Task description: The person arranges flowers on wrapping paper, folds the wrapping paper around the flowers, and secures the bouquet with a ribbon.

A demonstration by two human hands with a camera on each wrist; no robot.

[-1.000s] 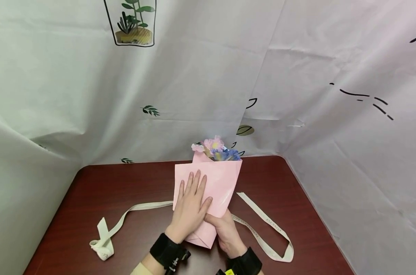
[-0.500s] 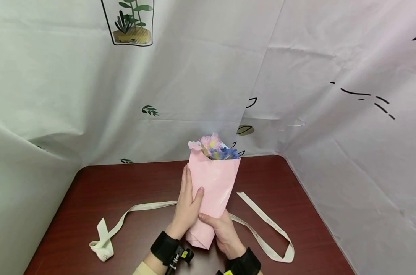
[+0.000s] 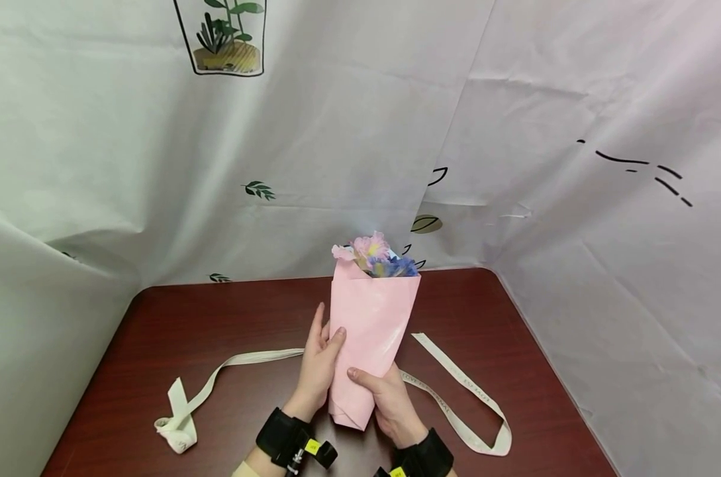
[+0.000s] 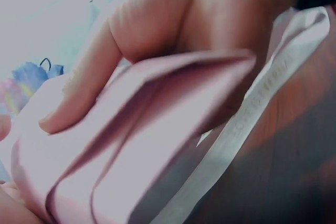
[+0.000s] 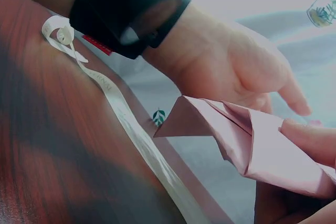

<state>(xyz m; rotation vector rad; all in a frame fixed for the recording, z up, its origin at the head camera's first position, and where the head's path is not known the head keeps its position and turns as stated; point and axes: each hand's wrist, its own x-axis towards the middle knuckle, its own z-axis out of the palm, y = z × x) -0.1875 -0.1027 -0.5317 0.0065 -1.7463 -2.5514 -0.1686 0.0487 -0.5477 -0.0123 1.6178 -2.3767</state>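
Observation:
A flower bouquet wrapped in pink paper (image 3: 369,311) stands tilted over the table's middle in the head view. Pink flowers (image 3: 369,246) and blue ones (image 3: 394,267) show at its top. My right hand (image 3: 394,403) grips the lower wrap, thumb across the front and fingers hidden behind. Along the left side lies my left hand (image 3: 316,364), its fingers fairly straight and its thumb at the paper's edge. The folded lower end of the wrap (image 5: 233,135) shows close up in the right wrist view. Beneath the bouquet runs a cream printed ribbon (image 3: 265,357).
The ribbon's left end is bunched into a loop, and its right part (image 3: 491,411) curves back toward the far side of the dark red table (image 3: 217,318). A pale printed curtain (image 3: 336,132) hangs behind and at both sides.
My left hand has gone from flat on the wrap's front to its left side. The paper's left flap is now folded round, making the bouquet narrower. The right hand keeps its grip.

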